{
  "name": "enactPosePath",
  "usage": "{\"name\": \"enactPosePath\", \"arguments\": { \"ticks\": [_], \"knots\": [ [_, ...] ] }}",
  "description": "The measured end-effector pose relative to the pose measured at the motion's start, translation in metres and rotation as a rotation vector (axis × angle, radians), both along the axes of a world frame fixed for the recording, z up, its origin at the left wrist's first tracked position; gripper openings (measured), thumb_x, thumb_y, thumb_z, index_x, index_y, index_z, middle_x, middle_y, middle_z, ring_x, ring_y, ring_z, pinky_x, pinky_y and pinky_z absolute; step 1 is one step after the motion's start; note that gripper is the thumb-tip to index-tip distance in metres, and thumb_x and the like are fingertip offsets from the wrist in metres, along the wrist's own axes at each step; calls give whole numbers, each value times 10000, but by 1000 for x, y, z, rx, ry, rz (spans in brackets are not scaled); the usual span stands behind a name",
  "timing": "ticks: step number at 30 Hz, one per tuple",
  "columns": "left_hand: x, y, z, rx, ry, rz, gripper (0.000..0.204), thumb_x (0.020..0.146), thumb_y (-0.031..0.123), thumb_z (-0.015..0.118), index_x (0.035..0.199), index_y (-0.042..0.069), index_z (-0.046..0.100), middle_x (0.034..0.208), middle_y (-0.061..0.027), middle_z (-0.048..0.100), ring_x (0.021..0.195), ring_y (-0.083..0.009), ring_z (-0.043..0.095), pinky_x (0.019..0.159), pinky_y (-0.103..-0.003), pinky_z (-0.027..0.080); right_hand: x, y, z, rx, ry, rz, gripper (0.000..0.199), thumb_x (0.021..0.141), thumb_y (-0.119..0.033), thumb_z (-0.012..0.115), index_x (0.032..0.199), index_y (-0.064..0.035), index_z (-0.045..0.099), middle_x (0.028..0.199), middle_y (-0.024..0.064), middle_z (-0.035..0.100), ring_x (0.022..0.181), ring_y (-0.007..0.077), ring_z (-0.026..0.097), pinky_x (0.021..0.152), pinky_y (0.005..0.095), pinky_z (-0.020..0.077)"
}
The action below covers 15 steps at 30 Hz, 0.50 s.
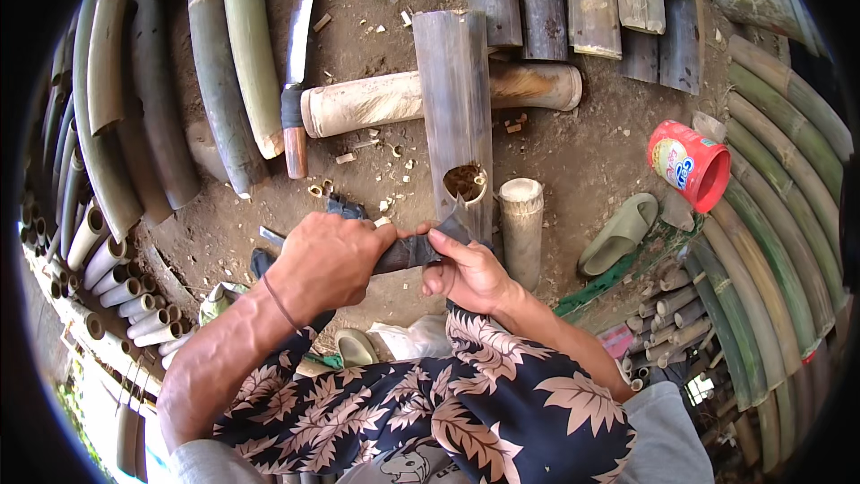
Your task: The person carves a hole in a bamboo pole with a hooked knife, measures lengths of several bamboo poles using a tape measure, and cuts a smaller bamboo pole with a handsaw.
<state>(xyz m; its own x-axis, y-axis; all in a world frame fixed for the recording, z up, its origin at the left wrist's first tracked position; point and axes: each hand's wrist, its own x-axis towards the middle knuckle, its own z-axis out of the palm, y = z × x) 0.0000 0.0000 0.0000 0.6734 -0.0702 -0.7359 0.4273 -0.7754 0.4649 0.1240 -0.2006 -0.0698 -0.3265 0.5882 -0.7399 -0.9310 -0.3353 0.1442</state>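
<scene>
My left hand [327,260] is closed around the dark taped handle of a knife [414,249]. My right hand [468,271] pinches the knife's blade near its tip, just below a carved hole [466,181] in a grey bamboo section [454,99]. That section lies lengthwise in front of me, resting across a pale bamboo log [376,100]. Both hands sit over my lap, which is covered by dark floral cloth.
A long machete [297,63] lies on the dirt at the left. A short bamboo stump [520,224] stands right of the hole. A red plastic jar [690,164] and a green sandal [618,233] lie to the right. Bamboo poles and cut tubes ring the ground.
</scene>
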Motion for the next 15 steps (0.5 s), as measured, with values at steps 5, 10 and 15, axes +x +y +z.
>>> {"name": "enactPosePath", "arguments": {
  "ticks": [5,10,15],
  "knots": [
    [-25,-52,-25,-160,-23,231,376,775,180,673,1098,59,520,805,-133,683,732,-313,704,659,-422,570,14,-5,22,-133,-311,245,251,999,-216,581,1147,-17,616,940,54,713,487,97,496,559,290,524],
    [-24,-106,-35,-5,-429,412,314,751,134,705,1013,74,544,797,-76,601,693,-238,647,629,-382,515,33,-26,43,3,-596,416,246,1031,-196,520,1216,-36,546,1175,151,669,531,74,510,593,282,537],
    [-6,-21,0,86,-157,185,268,702,90,662,965,84,609,752,-90,618,671,-286,661,626,-417,526,10,-4,6,21,-47,53,279,1033,-242,532,1261,-88,579,811,21,621,561,120,566,707,374,570]
  ]
}}
